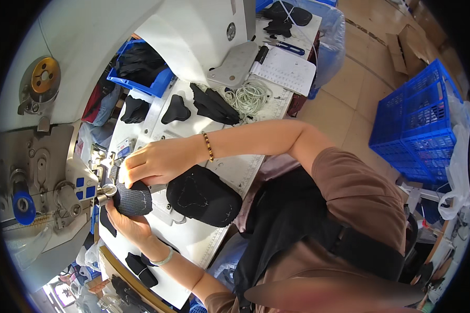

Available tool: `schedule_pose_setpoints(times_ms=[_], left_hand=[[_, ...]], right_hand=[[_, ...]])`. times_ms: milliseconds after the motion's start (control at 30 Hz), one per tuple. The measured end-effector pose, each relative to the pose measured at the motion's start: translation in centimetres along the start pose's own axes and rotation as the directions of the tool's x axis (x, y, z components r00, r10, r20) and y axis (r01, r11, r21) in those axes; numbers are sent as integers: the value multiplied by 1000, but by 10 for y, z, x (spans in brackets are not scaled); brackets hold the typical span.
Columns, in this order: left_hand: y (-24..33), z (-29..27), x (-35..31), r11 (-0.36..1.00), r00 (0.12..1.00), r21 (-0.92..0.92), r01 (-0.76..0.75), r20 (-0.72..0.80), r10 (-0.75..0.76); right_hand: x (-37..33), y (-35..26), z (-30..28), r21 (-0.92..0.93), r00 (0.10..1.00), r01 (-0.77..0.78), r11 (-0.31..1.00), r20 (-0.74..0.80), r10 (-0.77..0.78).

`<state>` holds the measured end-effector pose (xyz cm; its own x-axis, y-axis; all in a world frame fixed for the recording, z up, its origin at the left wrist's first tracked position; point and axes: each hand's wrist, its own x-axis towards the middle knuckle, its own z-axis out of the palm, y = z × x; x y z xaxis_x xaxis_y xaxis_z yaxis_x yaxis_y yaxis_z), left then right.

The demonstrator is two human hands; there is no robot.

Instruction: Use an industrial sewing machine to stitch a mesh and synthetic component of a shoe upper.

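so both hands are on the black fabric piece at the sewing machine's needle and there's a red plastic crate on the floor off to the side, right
Not quite: the plastic crate on the floor is blue, not red, as the head view shows. The rest holds: the left hand and the right hand are both on the black fabric piece at the sewing machine needle.

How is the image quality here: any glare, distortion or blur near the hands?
Head view: strong fisheye bending with a black rim; bright glare on the white sewing machine; both hands and the black fabric piece are sharp and evenly lit; the brown sleeve at the bottom is blurred.
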<state>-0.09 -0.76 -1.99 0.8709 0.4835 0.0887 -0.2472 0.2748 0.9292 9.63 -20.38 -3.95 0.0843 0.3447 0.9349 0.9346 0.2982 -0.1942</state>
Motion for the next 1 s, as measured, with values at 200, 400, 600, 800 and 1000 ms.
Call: schedule_pose_setpoints(times_ms=[200, 400, 600, 800, 1000], left_hand=[[0, 3, -3, 998, 995, -15, -54, -85, 53], [5, -11, -52, 995, 994, -78, -62, -97, 54], [-20, -7, -97, 966, 941, 146, -212, -238, 242], [-32, 8, -112, 957, 973, 210, -199, -73, 219], [-31, 8, -109, 955, 968, 230, -187, -126, 219]], right_hand=[[0, -2, 3, -8, 999, -42, 999, -13, 42], [-6, -23, 14, 1, 974, 225, 974, -15, -225], [-12, -43, 21, 421, 835, -543, 727, 180, 520], [-12, -45, 7, 552, 669, -729, 405, 446, 595], [-17, -42, 6, 530, 610, -780, 332, 531, 588]])
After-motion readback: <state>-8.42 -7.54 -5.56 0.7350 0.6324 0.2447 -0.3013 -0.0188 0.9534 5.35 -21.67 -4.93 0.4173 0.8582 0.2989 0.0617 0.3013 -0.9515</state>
